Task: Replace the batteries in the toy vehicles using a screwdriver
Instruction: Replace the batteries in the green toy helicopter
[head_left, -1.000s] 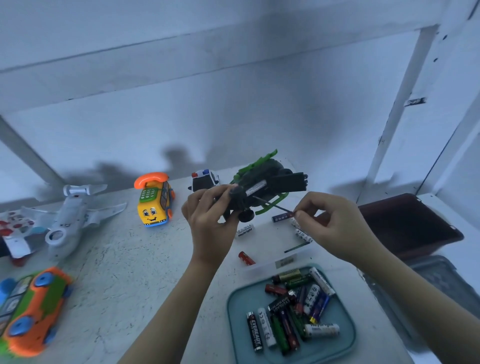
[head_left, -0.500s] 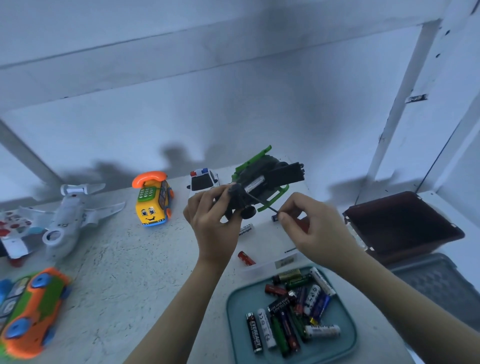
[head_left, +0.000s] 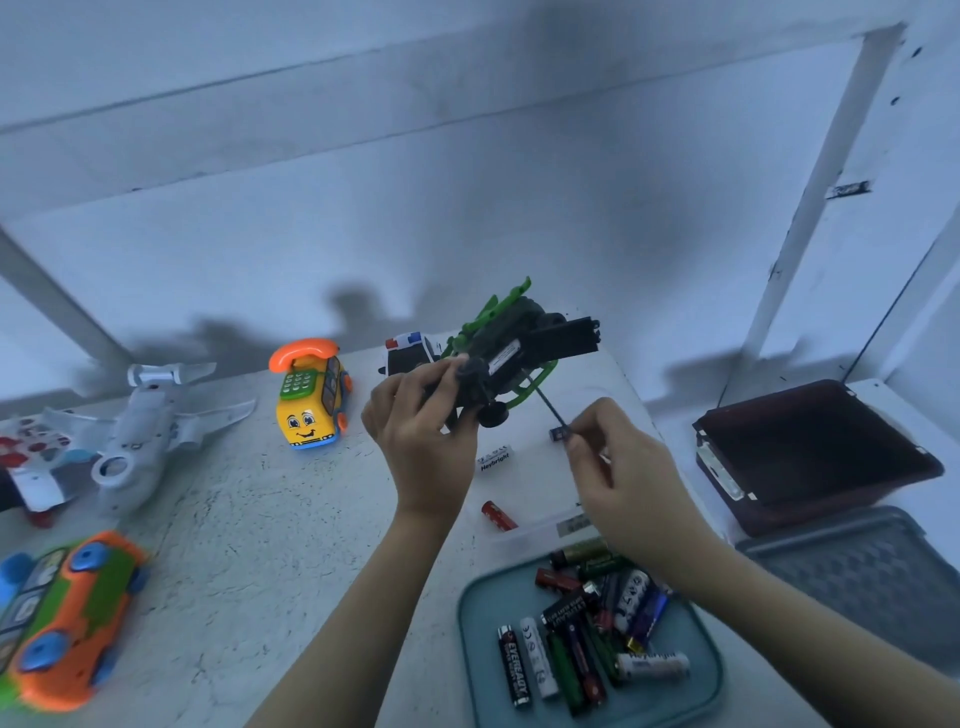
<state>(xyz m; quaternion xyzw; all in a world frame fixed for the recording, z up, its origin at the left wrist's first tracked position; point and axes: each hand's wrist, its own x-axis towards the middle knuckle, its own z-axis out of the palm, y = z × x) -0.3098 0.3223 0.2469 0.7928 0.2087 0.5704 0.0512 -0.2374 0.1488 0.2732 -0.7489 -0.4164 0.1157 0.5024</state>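
Observation:
My left hand (head_left: 423, 421) grips a black and green toy vehicle (head_left: 519, 353), held up above the table with its underside turned towards me. My right hand (head_left: 618, 467) pinches a thin screwdriver (head_left: 550, 408) whose tip meets the toy's underside near a wheel. A teal tray (head_left: 478, 649) at the front holds several batteries (head_left: 587, 623). Loose batteries lie on the table: a white one (head_left: 494, 457), a red one (head_left: 497, 515) and a blue one (head_left: 557, 432).
Other toys stand on the white table (head_left: 260, 519): a yellow phone car (head_left: 310, 397), a police car (head_left: 410, 351), a white plane (head_left: 130, 431), an orange and green car (head_left: 62, 618). A dark red bin (head_left: 810, 452) and a grey tray (head_left: 857, 577) sit at right.
My right hand has moved left and closer to the toy with the screwdriver. My left hand has lifted the toy slightly.

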